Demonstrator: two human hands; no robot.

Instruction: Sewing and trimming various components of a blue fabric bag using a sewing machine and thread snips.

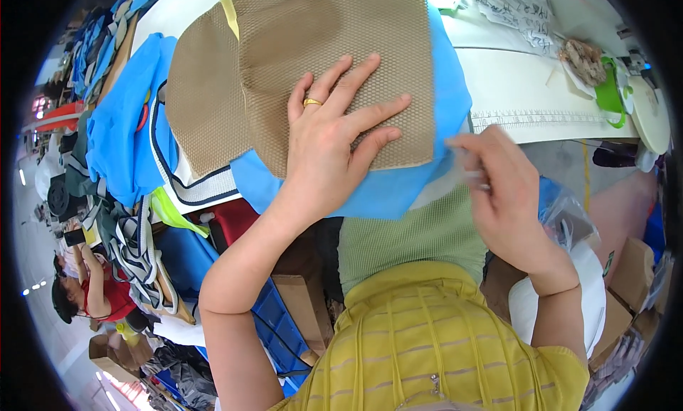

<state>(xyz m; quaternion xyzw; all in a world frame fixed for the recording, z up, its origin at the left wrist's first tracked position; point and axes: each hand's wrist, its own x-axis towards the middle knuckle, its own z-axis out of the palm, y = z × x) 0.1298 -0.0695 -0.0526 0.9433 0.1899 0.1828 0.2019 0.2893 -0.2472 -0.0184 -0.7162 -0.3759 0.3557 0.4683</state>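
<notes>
Left hand [320,144] has its fingers [359,78] spread on the brown mesh [281,45] at upper center of frame, right hand [504,183] is curled, too blurry to tell on what, and imo the blue cloth [448,77] underneath could slip if pressure eases.

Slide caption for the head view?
Left hand spread on brown mesh fabric atop blue cloth; right hand, blurred, near the cloth's edge.

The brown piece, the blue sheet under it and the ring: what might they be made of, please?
Brown piece: probably matte mesh textile, given its regular dimpled texture. Blue sheet: thin and matte, perhaps nonwoven fabric or film; its smooth look leaves this open. Ring on the left hand: apparently polished yellow metal, from its shine.
</notes>
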